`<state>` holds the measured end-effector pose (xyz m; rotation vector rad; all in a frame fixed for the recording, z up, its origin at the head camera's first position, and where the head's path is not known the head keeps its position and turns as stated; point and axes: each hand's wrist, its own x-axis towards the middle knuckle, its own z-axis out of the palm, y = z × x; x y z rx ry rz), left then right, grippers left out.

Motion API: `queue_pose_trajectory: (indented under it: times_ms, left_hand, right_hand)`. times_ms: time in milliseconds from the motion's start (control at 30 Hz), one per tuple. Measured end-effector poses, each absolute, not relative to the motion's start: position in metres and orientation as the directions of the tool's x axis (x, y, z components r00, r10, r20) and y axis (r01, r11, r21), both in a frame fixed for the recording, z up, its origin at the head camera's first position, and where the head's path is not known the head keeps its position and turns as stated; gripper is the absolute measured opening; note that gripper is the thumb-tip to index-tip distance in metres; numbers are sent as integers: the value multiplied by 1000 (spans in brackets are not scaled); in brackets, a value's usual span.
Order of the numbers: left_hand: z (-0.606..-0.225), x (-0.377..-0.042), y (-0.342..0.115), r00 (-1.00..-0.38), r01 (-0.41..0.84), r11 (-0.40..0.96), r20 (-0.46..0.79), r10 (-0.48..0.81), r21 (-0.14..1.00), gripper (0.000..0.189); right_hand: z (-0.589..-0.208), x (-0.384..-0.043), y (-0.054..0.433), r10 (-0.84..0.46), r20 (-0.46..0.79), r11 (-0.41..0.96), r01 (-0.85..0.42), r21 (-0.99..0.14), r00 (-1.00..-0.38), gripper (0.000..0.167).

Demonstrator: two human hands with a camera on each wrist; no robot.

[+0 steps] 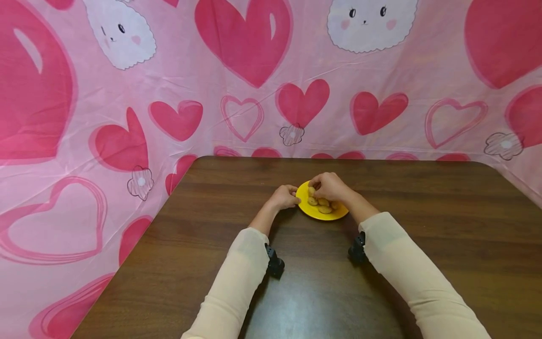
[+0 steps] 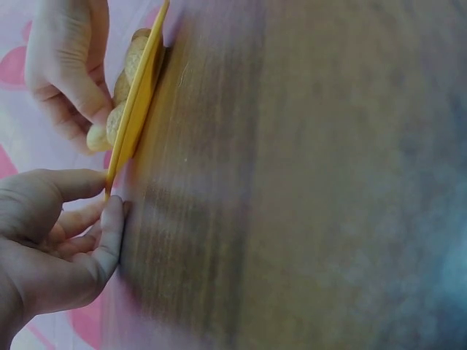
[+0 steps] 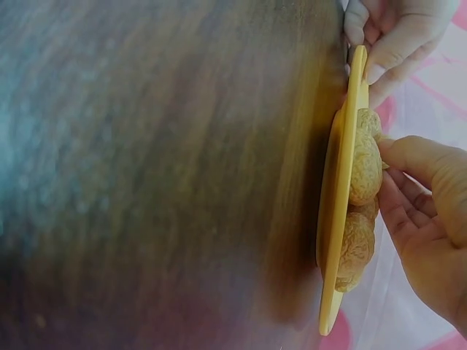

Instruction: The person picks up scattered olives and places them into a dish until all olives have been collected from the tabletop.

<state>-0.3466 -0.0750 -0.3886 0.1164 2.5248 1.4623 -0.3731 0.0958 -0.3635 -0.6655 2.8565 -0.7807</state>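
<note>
A yellow plate (image 1: 306, 207) holds several small, tan, wrinkled potatoes (image 3: 366, 168). At the plate's left edge my left hand (image 1: 284, 197) pinches the rim, thumb on the upper side and fingers beneath, as the left wrist view shows. My right hand (image 1: 331, 186) reaches over the plate from the right. Its thumb and fingertips pinch a potato (image 2: 96, 137) near the plate's left side, the hand partly covering it in the head view. Other potatoes (image 1: 324, 209) lie close together beside and under that hand.
The plate is towards the far side of a dark brown wooden table (image 1: 203, 263). Behind the table's far edge hangs a pink cloth (image 1: 254, 146) printed with hearts. A small black camera (image 1: 275, 262) is strapped at the left wrist, another black camera (image 1: 357, 248) at the right.
</note>
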Motion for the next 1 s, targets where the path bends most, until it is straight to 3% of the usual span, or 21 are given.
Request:
queue_pose_trajectory:
  times_ms: [533, 1000]
  left_hand:
    - [-389, -346, -76, -973, -44, 509, -153, 174, 859, 43]
    - [-390, -347, -75, -974, -34, 509, -143, 175, 860, 42]
  right_hand:
    - [-365, -373, 92, -458, -7, 807, -412, -423, -889, 30]
    - [-365, -371, 94, -460, 32, 795, -427, -431, -887, 29]
